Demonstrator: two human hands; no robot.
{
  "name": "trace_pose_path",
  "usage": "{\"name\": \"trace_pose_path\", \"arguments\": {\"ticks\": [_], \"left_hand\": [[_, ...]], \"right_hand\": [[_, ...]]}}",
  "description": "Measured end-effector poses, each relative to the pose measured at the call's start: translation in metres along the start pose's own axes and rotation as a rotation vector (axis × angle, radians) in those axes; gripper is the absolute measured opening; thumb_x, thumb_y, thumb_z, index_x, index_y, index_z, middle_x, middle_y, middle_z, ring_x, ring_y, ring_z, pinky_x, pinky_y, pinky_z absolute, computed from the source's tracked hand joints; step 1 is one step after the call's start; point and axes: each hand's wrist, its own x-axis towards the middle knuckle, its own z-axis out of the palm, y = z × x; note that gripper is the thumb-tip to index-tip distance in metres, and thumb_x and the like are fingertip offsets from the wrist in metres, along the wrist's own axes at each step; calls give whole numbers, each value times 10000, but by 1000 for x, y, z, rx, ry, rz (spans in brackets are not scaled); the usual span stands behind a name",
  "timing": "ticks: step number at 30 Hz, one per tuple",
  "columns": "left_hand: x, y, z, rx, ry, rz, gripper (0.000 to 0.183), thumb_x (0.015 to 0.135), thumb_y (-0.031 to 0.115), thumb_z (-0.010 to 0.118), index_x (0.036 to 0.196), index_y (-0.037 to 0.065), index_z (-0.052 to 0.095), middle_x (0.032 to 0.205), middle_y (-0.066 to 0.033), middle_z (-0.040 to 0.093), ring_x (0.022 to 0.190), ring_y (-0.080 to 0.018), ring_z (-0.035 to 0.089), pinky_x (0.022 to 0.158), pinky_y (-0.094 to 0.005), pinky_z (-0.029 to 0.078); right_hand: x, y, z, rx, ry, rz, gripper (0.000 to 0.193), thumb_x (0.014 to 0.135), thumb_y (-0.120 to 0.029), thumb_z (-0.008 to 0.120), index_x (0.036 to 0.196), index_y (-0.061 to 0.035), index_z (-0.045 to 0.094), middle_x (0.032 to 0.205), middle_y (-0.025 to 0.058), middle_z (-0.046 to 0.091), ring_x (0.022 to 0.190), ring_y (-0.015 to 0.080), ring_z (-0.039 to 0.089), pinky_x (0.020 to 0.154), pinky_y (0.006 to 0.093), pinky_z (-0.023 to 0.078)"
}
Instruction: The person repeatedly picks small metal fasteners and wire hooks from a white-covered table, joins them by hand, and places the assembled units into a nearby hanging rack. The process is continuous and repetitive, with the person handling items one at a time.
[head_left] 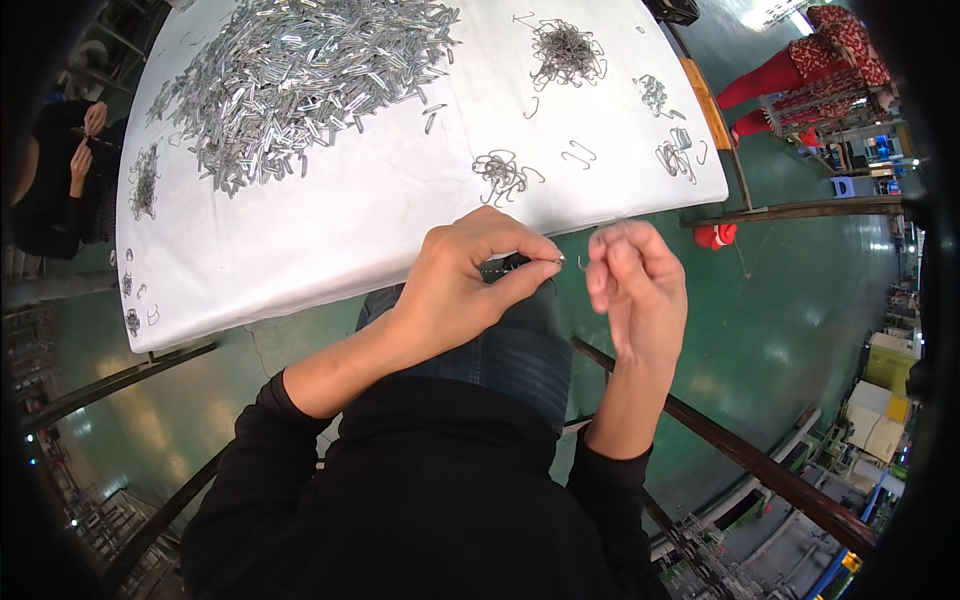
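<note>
Above my lap, just off the table's front edge, my left hand (452, 272) is closed in a pinch. Between its thumb and forefinger tips shows a bright bit of a small metal piece (561, 259), mostly hidden by the fingers. Facing it on the right, my right hand (638, 285) has its fingers drawn together and slightly blurred. A thin curved wire hook (582, 262) sticks out from its fingertips toward the left hand, with a small gap between. On the table beyond my left hand lies a loose heap of bent wire hooks (503, 176).
A large pile of flat metal clips (310, 85) covers the far left of the white-covered table (330, 235). More wire hooks (567, 53) lie farther back, with small groups at the right. Another person's hands (88, 145) work at the left edge. Someone in red (770, 80) is at far right.
</note>
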Motion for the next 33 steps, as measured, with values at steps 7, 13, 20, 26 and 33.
{"name": "trace_pose_path", "arguments": {"ticks": [7,13,20,26,33], "left_hand": [[1,5,9,21,-24,59,110,755,31,699,864,48,692,798,-57,675,801,-200,613,712,-306,486],[4,6,19,62,-12,157,109,750,69,706,857,65,687,790,-45,668,803,-226,600,717,-327,465],[24,15,25,14,51,297,205,763,94,705,961,61,666,929,-89,656,866,-270,591,765,-348,463],[38,10,13,1,53,238,178,807,-11,620,978,13,659,990,-108,656,956,-212,601,866,-309,444],[50,4,21,-174,-57,172,198,888,25,534,1066,5,617,1094,-79,617,1012,-155,563,845,-275,417]], "right_hand": [[-24,2,12,-26,70,-137,71,863,-6,595,924,31,602,872,122,627,627,90,536,496,189,399],[-28,11,19,-209,224,-394,67,848,14,602,915,19,601,919,125,614,630,79,505,515,195,389],[-50,-39,16,-401,329,-716,64,859,22,558,918,2,566,941,171,583,612,115,502,494,212,402],[-109,-166,9,-520,288,-876,147,945,-149,522,997,-21,472,993,117,512,578,59,441,426,136,357],[-203,-289,37,-675,242,-940,276,947,-74,494,1179,73,471,1090,127,526,820,110,562,708,185,547]]}}
